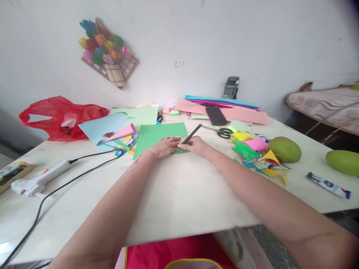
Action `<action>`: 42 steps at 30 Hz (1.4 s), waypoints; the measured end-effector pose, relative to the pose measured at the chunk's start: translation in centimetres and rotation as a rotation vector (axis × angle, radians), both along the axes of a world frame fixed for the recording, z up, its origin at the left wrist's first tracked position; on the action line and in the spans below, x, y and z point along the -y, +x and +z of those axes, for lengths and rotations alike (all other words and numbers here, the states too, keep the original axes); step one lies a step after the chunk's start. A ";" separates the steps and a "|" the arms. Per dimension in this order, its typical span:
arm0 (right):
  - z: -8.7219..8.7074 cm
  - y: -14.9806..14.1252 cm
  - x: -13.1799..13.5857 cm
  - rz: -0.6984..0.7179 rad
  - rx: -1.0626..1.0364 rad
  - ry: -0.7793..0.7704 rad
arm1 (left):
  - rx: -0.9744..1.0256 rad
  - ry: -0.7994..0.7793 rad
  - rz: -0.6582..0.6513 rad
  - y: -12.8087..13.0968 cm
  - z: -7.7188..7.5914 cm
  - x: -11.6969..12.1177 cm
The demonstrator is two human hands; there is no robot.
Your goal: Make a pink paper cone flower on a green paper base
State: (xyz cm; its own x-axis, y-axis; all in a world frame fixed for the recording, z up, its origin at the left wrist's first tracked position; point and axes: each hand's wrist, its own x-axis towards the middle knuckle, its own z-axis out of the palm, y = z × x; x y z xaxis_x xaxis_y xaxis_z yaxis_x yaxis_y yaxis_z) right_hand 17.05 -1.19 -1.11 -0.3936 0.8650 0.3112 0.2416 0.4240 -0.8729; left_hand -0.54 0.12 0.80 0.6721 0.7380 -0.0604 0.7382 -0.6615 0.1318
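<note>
I count two hands, one pen and one big green sheet. My left hand [165, 147] lies palm down on the green sheet [159, 133], with its fingers stretched out flat and pointing to the right. My right hand [198, 145] comes in from the other side, and its fingers are closed around the pen [193, 133], low down. Both arms reach forward over the counter [182, 198], and the two hands nearly meet. The pen is thin and black. It leans, with its top end up and to the right and its low end down by the left fingertips, over the near right part of the sheet. I can't tell if the tip touches the sheet. The sheet is flat, plain and bright green, and it lies on the counter in front of me. Near it I count one pink cone [125, 131], one phone [216, 116] and one pair of black scissors [224, 133]. Farther right are two green fruits [284, 149] and one tube [328, 185]. On the left are one red bag [63, 117] and one white glue gun [42, 178]. One bottle [231, 88] stands at the back.
</note>
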 end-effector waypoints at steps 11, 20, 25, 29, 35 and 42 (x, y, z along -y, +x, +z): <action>-0.3 -0.3 -0.3 -0.005 0.013 0.035 | 0.076 -0.086 -0.067 -0.7 0.1 -0.5; -0.6 -0.3 -0.3 -0.025 0.069 0.051 | 0.069 -0.061 -0.095 -0.8 -0.1 -0.6; -0.8 -0.4 -0.5 -0.026 0.082 0.058 | 0.056 -0.061 -0.090 -0.7 0.0 -0.5; -0.7 -0.3 -0.4 -0.022 0.088 0.062 | 0.055 -0.063 -0.083 -0.6 0.1 -0.4; -0.7 -0.4 -0.4 -0.015 0.094 0.060 | 0.073 -0.066 -0.078 -0.6 0.0 -0.5; -0.7 -0.3 -0.4 0.003 0.095 0.069 | 0.117 -0.076 -0.003 -0.5 0.0 -0.3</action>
